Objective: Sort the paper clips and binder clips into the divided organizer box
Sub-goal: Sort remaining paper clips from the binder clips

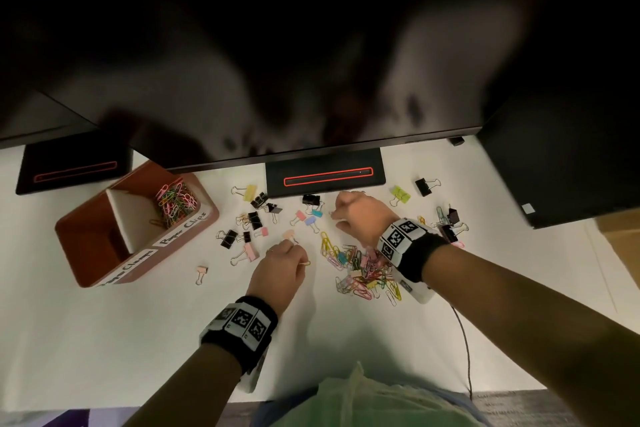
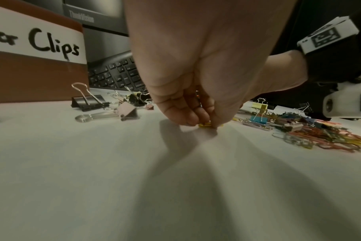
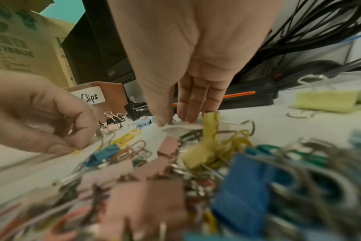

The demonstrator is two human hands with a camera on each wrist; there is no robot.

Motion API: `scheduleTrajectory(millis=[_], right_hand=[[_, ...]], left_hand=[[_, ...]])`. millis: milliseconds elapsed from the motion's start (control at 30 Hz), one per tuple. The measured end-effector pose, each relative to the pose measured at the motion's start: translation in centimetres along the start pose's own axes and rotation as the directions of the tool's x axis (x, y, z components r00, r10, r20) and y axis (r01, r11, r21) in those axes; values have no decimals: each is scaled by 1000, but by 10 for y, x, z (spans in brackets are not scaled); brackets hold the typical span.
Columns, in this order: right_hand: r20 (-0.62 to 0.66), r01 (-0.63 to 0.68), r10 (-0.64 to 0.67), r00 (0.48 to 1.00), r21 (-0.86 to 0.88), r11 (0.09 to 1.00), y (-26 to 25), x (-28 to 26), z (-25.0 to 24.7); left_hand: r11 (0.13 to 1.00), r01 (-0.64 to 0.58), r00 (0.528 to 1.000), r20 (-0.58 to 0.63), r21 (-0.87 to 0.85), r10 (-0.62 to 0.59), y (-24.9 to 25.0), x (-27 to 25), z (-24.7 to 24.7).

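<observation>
**Desk inventory: clips part-sorted, one yellow clip in hand**

White worktop [image 1: 104,340] under dark monitors, as I read it from the head view.

1. Organizer box [image 1: 86,229], brown, at 10 o'clock from my hands. Two compartments with handwritten labels. The far one holds a heap of coloured paper clips [image 1: 176,201]; the near one looks empty, so by my judgement no binder clips have gone in yet.

2. Binder clips [image 1: 254,218], black and pastel, scattered loose from the box's right side across to 12 o'clock, with a further handful at 2 o'clock. All of these remain to be sorted.

3. Mixed pile [image 1: 360,270] of paper clips with a few binder clips tangled in, at 3 o'clock from my left hand and directly under my right wrist. Sizeable; I judge the task well short of half done.

4. Left hand [image 1: 282,269]: fingers [image 2: 188,117] curled down, pinching a small yellow paper clip [image 2: 206,125] against the worktop. The clip lies between thumb and fingertips, touching the surface, well apart from the box.

5. Right hand [image 1: 360,218]: at 12 o'clock from the pile, fingers reaching down to the worktop near a pale scrap or clip. Whether they grip anything, I cannot tell.
</observation>
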State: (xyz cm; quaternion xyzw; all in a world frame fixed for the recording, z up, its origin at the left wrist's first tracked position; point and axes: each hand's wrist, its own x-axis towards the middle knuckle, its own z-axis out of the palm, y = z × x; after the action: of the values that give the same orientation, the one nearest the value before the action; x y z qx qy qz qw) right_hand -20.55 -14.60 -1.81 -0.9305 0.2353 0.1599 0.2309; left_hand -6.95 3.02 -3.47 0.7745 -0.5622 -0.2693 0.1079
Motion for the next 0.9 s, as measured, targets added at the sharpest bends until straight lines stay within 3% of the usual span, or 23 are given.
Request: scheduleTrajectory(millis=[200,300,400,567,767,900], right_hand=[[-50,-56,61,997,101,993,18,-17,4],[-34,-145,157,987,236,961,22,-19,-3],[-38,-167,182,983,253,953,30,-21,-12],[18,-77,75,997,248,966,29,-28,-12],[71,-25,12,997,188,982,36,-39,-7],[90,49,-57,994,89,995,30,-36,-4]], left_hand=[[999,-40,998,39,-10,40,-4,2,-1],[999,-30,997,63,-42,33,-5,5,-3],[999,0,994,109,-53,6,-4,8,-5],[999,7,983,186,-49,2,0,11,-8],[987,-124,992,23,-98,127,18,11,-6],[983,-156,986,40,-91,160,28,23,1]])
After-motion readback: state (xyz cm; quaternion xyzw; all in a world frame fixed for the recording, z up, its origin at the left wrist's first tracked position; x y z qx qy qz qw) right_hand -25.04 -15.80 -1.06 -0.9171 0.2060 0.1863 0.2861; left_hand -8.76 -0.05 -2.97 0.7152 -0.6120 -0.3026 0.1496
